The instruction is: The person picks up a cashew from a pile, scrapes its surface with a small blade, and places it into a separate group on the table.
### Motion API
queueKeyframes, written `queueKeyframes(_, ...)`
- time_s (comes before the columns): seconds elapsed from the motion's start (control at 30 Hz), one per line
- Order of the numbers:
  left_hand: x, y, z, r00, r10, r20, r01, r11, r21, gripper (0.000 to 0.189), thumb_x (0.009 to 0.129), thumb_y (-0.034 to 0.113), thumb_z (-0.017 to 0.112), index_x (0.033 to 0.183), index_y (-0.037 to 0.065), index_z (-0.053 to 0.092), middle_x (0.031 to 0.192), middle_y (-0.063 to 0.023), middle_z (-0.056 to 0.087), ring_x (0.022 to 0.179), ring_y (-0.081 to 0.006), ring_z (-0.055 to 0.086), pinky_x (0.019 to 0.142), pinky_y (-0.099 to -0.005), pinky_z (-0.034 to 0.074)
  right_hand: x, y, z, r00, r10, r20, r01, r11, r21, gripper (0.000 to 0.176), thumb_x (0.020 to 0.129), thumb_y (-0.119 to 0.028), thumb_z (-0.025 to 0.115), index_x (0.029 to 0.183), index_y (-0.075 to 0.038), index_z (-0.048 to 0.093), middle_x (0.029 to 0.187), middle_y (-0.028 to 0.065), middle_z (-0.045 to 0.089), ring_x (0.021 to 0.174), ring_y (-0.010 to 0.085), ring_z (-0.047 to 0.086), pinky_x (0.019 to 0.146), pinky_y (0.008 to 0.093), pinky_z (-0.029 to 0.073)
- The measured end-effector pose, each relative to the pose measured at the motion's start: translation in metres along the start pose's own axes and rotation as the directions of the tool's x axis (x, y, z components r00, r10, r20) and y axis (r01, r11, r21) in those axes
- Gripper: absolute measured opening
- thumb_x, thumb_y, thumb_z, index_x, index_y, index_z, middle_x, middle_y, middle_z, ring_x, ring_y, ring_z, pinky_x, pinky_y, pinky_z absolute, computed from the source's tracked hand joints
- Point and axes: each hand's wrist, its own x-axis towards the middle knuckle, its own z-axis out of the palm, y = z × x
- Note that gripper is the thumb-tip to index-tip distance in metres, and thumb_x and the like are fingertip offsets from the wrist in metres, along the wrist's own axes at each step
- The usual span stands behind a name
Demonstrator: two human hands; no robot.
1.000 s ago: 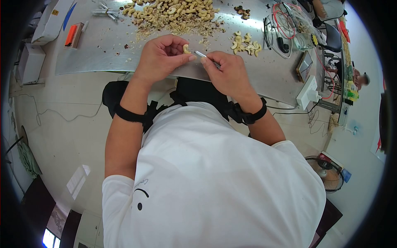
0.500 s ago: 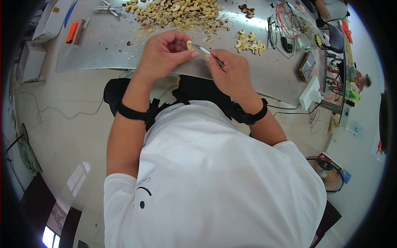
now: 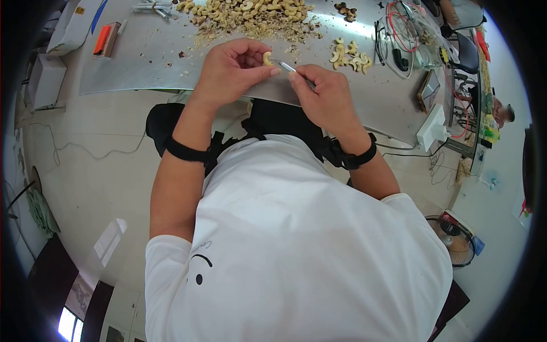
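Note:
Between the thumb and fingers of my left hand is a pale curved cashew nut. My right hand grips a slim silver knife, its tip pointing left at the nut. Whether the tip touches the nut is too small to tell. Both hands are over the front edge of the metal table. Beyond them lies a large pile of cashews and crumbs. A smaller group of cashews is to the right of it, with a few dark pieces farther back.
An orange and brown block and a bundle of metal tools are at the back left. Cables, a glass jar, a framed item and a white power strip stand on the right. Another person is at the far right.
The whole view has shifted slightly, moving the table and hands a little to the right. The knife tip looks slightly higher against the nut; both hands keep their hold.

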Motion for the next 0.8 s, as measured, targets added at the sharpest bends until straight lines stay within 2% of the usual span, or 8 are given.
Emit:
queueKeyframes(0.27, 0.0001, -0.0046, 0.0008, 0.999, 0.031, -0.018, -0.03, 0.999, 0.014, 0.033, 0.083, -0.003, 0.084, 0.114, 0.0, 0.072, 0.088, 0.0016, 0.069, 0.073, -0.0033, 0.059, 0.064, -0.0192, 0.048, 0.0014, -0.0015, -0.004, 0.998, 0.022, 0.061, -0.021, 1.0, -0.014, 0.021, 0.096, -0.023, 0.067, 0.092, -0.004, 0.073, 0.076, 0.0188, 0.068, 0.069, 0.0401, 0.067, 0.061, 0.0465, 0.051)
queueKeyframes(0.37, -0.001, -0.0026, 0.0014, 0.999, 0.027, -0.03, -0.027, 1.0, -0.014, 0.031, 0.082, 0.003, 0.088, 0.11, -0.001, 0.074, 0.087, 0.0028, 0.069, 0.075, -0.0026, 0.061, 0.067, -0.0178, 0.052, 0.0019, 0.0006, -0.0044, 0.993, 0.06, 0.105, -0.059, 0.998, -0.014, 0.019, 0.097, -0.023, 0.066, 0.098, -0.006, 0.073, 0.076, 0.018, 0.069, 0.07, 0.0403, 0.067, 0.063, 0.0474, 0.052)
queueKeyframes(0.57, -0.0013, -0.0029, 0.001, 1.0, 0.02, -0.012, -0.02, 1.0, -0.002, 0.03, 0.082, 0.004, 0.087, 0.109, -0.001, 0.074, 0.086, 0.0036, 0.069, 0.075, -0.0022, 0.06, 0.066, -0.0178, 0.051, 0.0042, -0.0042, -0.007, 0.993, -0.018, 0.117, 0.025, 0.998, -0.053, 0.02, 0.097, -0.02, 0.064, 0.109, -0.006, 0.072, 0.079, 0.0175, 0.071, 0.075, 0.0411, 0.068, 0.068, 0.0493, 0.053)
queueKeyframes(0.8, -0.0004, -0.0003, 0.0001, 1.0, -0.009, -0.018, 0.009, 1.0, 0.027, 0.029, 0.083, 0.007, 0.088, 0.108, -0.001, 0.076, 0.085, 0.0041, 0.069, 0.074, -0.0015, 0.06, 0.066, -0.017, 0.051, 0.0082, -0.0028, -0.0043, 0.995, -0.067, 0.075, 0.072, 0.995, -0.062, 0.02, 0.095, -0.017, 0.064, 0.108, -0.004, 0.072, 0.082, 0.0203, 0.071, 0.077, 0.041, 0.069, 0.07, 0.0492, 0.054)
